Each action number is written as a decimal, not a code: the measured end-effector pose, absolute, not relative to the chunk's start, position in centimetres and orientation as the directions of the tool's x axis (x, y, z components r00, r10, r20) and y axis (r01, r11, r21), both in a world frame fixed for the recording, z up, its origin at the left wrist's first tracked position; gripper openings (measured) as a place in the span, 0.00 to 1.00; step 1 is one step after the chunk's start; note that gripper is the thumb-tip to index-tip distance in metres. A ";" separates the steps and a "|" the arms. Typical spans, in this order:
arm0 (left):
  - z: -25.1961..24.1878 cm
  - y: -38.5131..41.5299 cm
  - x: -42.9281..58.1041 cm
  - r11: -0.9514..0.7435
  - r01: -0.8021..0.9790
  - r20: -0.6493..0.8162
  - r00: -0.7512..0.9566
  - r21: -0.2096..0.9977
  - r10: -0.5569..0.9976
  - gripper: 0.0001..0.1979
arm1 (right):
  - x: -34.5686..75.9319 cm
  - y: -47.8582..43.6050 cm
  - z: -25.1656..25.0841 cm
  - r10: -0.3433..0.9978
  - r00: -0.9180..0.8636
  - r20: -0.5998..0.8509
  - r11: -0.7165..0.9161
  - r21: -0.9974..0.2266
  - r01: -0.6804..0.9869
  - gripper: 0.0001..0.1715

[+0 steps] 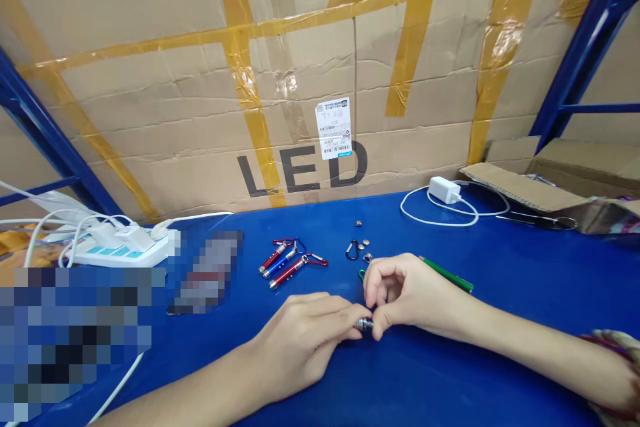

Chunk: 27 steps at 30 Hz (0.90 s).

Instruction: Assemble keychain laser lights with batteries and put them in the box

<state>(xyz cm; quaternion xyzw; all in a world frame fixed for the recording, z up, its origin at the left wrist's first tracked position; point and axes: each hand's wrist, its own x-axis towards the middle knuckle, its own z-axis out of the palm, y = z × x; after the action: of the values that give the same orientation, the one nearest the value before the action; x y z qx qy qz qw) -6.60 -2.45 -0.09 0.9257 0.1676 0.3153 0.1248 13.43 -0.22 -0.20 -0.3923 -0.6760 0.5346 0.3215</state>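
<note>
My left hand (313,340) is closed around a small keychain flashlight (365,325); only its silvery, dark-banded end shows past the fingertips. At that end, the thumb and curled fingers of my right hand (405,290) come together and touch it; exactly what they pinch is partly hidden. Behind my right hand lie a black carabiner clip (353,250), small button cells (366,242) and a small metal cap (368,257). A bit of a green clip (362,274) peeks out beside the right fingers. Two red flashlights (289,273) and a blue flashlight (280,263), with clips attached, lie left of these.
A green tube (446,273) lies behind my right forearm. A white charger (444,190) with cable, tweezers (540,219) and an open carton (585,173) are at the right. Leftward are a power strip (125,250) and a blurred flat object (207,273). A large cardboard box (300,80) stands behind.
</note>
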 end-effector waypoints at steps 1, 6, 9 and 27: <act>-0.1 -2.3 -6.6 -0.902 0.236 0.540 0.736 0.361 0.408 0.12 | 13.5 -0.2 -0.1 0.883 -0.464 0.067 0.186 -0.959 0.215 0.22; 0.1 -1.9 -6.4 -0.798 0.316 0.496 0.650 0.512 0.576 0.11 | 14.2 -0.4 0.7 0.648 -0.477 0.594 0.756 -0.578 0.307 0.12; 0.4 -1.9 -6.3 -0.759 0.332 0.453 0.645 0.560 0.616 0.12 | 14.9 -0.5 1.3 0.321 -0.634 0.704 0.935 -0.130 0.329 0.05; 0.5 -2.4 -6.4 -0.646 0.301 0.355 0.638 0.702 0.683 0.09 | 14.3 -1.4 0.6 0.263 -0.682 0.682 0.920 0.037 0.391 0.16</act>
<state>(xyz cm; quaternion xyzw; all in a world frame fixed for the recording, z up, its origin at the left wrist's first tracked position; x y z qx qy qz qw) -6.38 -2.37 0.50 0.8516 0.2891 0.3125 0.3058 14.30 -1.38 0.63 -0.1791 -0.9127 -0.0900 0.3561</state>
